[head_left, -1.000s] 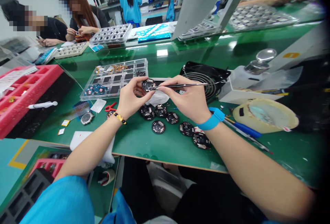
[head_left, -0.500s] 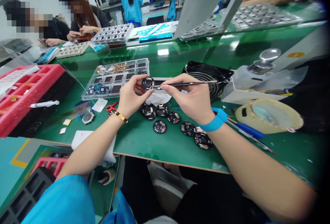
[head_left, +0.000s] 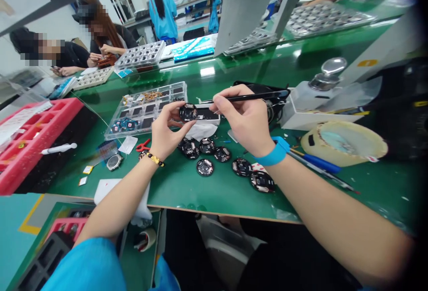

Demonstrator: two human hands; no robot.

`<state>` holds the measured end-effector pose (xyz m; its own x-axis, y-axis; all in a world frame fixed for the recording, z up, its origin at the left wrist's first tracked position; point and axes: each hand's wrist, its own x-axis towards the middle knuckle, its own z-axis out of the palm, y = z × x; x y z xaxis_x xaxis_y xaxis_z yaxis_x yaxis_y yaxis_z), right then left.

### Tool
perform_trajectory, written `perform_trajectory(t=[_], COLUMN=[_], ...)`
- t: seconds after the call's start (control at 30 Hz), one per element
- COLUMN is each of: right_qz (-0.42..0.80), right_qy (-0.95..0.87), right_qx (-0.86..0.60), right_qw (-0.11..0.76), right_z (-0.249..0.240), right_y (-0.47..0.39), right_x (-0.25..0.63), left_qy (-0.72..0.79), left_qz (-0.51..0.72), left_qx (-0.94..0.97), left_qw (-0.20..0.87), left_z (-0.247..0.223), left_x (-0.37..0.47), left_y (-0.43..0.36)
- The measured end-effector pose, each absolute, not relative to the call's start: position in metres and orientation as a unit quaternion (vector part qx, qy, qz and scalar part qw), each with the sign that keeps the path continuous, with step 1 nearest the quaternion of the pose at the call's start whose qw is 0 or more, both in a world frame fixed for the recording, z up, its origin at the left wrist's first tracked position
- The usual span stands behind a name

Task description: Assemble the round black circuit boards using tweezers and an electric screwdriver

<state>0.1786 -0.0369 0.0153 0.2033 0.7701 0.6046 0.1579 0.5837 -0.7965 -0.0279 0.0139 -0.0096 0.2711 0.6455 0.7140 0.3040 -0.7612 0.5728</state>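
Between the thumb and fingers of my left hand (head_left: 165,132) is a round black electronic module (head_left: 188,112), held up with its component side towards me. My right hand (head_left: 247,121) pinches a pair of dark tweezers (head_left: 249,97) that point left. Their tips are just right of the module and apart from it; a small pale bit shows at the tips, too small to name. On the bench below lie several similar round black modules (head_left: 204,167). A dark tray with a pale rim (head_left: 214,122) is partly hidden behind my hands, with a white cloth (head_left: 201,131) in front.
A clear compartment box (head_left: 147,108) of small parts stands behind my left hand. Red trays (head_left: 40,135) are at the left. At right are a black fan (head_left: 276,111), a pump bottle (head_left: 326,85), a yellowish container (head_left: 344,143) and pens (head_left: 317,161). People sit across the bench.
The tweezers have drawn back from the module to its right and tilted, and my right hand has lifted slightly. My left hand still holds the module. The whole view has shifted a little.
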Motion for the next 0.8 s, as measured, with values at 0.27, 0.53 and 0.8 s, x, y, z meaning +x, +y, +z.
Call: perform_trajectory(t=[0.27, 0.53, 0.8], right_qz=[0.271, 0.282, 0.291], right_qy=[-0.542, -0.548, -0.587], right_qx=[-0.383, -0.408, -0.387], right_qw=[0.697, 0.674, 0.649], right_z=[0.0117, 0.0126, 0.0162], right_y=[-0.0288, -0.0301, -0.0379], right_x=[0.1799, 0.1808, 0.1777], left_qy=[0.300, 0.313, 0.311], left_qz=[0.532, 0.525, 0.523], left_qx=[0.776, 0.778, 0.778], left_qw=[0.160, 0.147, 0.159], left_z=[-0.0098, -0.0068, -0.0079], left_x=[-0.0283, -0.0274, -0.0275], left_y=[0.0130, 0.0096, 0.0098])
